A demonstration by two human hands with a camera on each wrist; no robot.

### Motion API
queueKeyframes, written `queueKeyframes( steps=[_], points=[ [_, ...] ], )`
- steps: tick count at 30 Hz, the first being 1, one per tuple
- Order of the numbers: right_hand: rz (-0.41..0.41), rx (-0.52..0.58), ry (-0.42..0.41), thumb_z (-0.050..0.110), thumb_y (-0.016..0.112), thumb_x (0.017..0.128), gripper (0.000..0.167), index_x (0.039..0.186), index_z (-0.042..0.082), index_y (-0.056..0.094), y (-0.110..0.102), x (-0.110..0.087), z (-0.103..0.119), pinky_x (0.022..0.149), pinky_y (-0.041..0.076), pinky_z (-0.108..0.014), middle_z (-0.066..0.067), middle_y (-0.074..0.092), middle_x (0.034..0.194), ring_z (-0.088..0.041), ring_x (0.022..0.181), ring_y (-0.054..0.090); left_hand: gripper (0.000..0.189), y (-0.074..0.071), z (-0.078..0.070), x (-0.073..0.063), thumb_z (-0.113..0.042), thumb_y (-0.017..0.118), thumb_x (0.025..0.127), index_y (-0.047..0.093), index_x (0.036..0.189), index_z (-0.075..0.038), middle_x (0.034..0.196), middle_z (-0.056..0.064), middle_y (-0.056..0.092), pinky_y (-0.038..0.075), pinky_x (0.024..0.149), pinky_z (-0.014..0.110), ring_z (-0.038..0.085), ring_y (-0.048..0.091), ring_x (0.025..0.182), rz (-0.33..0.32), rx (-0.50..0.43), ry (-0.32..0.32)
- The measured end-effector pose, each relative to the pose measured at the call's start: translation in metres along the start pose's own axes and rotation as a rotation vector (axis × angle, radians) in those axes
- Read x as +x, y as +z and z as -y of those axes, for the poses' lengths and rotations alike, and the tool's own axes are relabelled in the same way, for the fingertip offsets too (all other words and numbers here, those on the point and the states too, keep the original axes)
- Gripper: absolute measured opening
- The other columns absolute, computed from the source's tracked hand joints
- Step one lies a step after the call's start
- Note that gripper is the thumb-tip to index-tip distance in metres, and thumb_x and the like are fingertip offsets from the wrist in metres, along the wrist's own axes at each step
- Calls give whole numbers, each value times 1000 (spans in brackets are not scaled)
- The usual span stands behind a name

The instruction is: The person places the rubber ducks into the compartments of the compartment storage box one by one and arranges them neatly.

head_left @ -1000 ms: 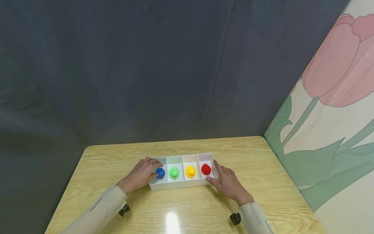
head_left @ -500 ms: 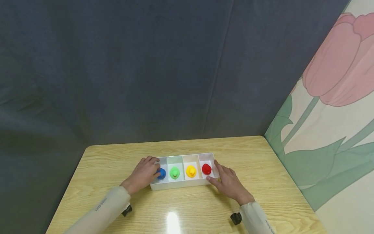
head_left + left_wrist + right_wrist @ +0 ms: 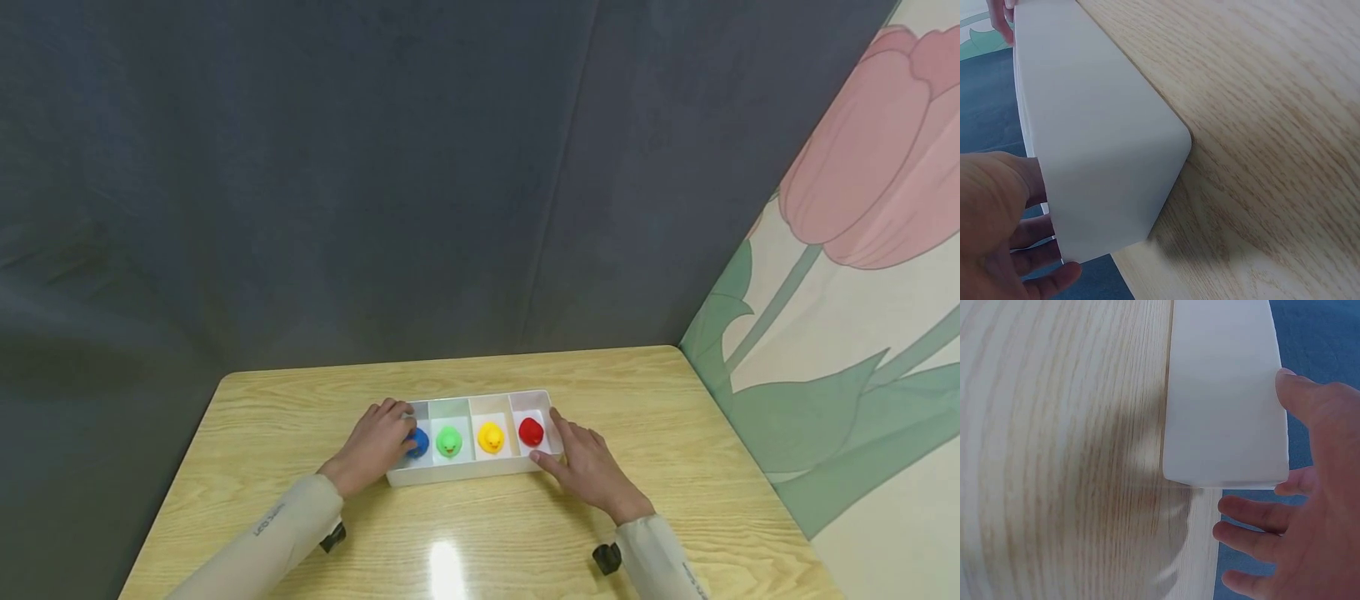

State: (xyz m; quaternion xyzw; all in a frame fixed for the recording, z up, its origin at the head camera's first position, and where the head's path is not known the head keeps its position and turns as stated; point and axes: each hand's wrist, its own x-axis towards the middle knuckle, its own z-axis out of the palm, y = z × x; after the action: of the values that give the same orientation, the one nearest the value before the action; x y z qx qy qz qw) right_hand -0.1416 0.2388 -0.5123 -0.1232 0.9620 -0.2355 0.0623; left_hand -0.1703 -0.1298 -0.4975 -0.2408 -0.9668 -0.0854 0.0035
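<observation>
A white divided box (image 3: 450,472) lies across the table, a small rubber duck in each compartment. My left hand (image 3: 371,446) reaches over the box's left end, its thumb and fingers pinching the blue duck (image 3: 419,444), partly hidden by them. In the left wrist view the wall of the box hides the duck. Beside it sit the green duck (image 3: 449,442) and the yellow duck (image 3: 491,437). A red duck (image 3: 531,432) occupies the rightmost compartment. My right hand (image 3: 588,468) rests at the right end, thumb on the front rim, index finger at the end wall, other fingers spread.
The wooden table (image 3: 300,400) reaches back to a dark curtain (image 3: 375,183). On the right stands a wall panel (image 3: 840,400) with a tulip pattern. Black wrist cameras hang under both sleeves.
My left hand has moved slightly right, and its thumb and fingers have closed in around the blue duck. My right hand stays at the box's end.
</observation>
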Motion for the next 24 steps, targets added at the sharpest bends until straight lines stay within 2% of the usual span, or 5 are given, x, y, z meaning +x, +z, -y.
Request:
queueKeyframes(
  steps=[6, 24],
  points=[
    [0, -4, -5, 57, 62, 103, 90, 166, 0, 31, -1, 0, 1, 126, 29, -72, -24, 53, 160, -48, 146, 51, 20, -2, 0, -1, -25, 81, 95, 81, 108, -10, 135, 11, 69, 54, 102, 51, 31, 61, 124, 10, -9, 0],
    [14, -4, -3, 56, 62, 103, 90, 166, 0, 30, -3, 1, 1, 126, 29, -72, -23, 52, 161, -47, 147, 51, 23, -2, 0, -5, -27, 81, 95, 78, 112, -12, 133, 8, 70, 55, 98, 48, 29, 62, 119, -32, -2, 21]
  ],
)
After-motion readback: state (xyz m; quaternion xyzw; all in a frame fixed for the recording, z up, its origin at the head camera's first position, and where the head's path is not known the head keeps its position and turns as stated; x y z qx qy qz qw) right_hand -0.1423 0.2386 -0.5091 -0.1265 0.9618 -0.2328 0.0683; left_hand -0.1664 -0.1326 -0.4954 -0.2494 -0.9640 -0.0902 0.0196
